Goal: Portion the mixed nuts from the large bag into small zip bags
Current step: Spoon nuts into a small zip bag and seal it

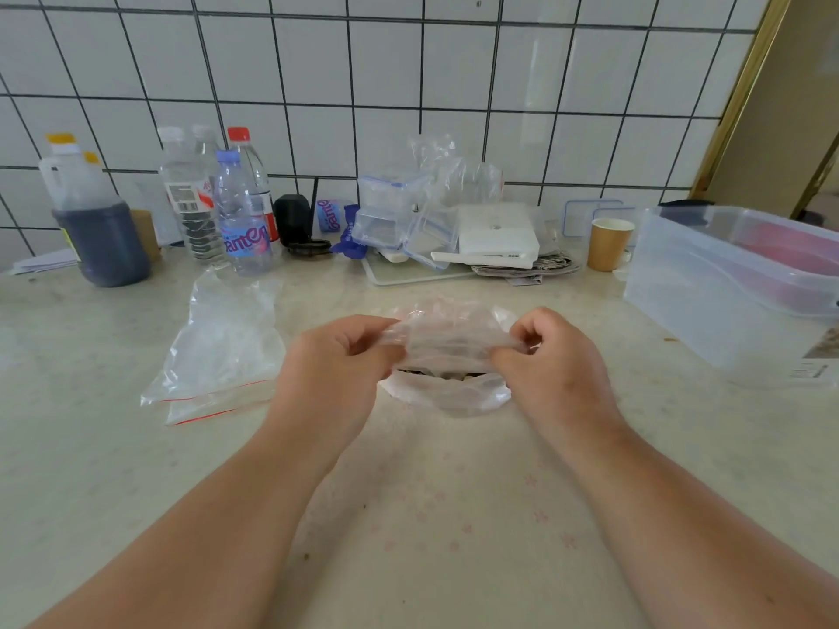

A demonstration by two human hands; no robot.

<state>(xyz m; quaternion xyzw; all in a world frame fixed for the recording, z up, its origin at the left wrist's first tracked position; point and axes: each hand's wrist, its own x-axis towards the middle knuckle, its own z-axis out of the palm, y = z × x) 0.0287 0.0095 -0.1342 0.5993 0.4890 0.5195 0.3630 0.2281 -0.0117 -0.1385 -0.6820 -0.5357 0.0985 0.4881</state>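
Note:
A clear plastic bag (447, 345) is held above the counter at the centre, stretched between both hands. My left hand (331, 370) pinches its left edge and my right hand (554, 360) pinches its right edge. Below it lies a thin plastic bag (447, 392) on the counter, with a dark strip of nuts (431, 373) showing in its opening. To the left, two empty zip bags (218, 356) with red seal lines lie flat on the counter.
Along the tiled wall stand a dark sauce jug (97, 229), several water bottles (240, 211), stacked clear boxes (386, 211), a white box (497, 236) and a paper cup (608, 242). A large clear tub (726, 288) sits at the right.

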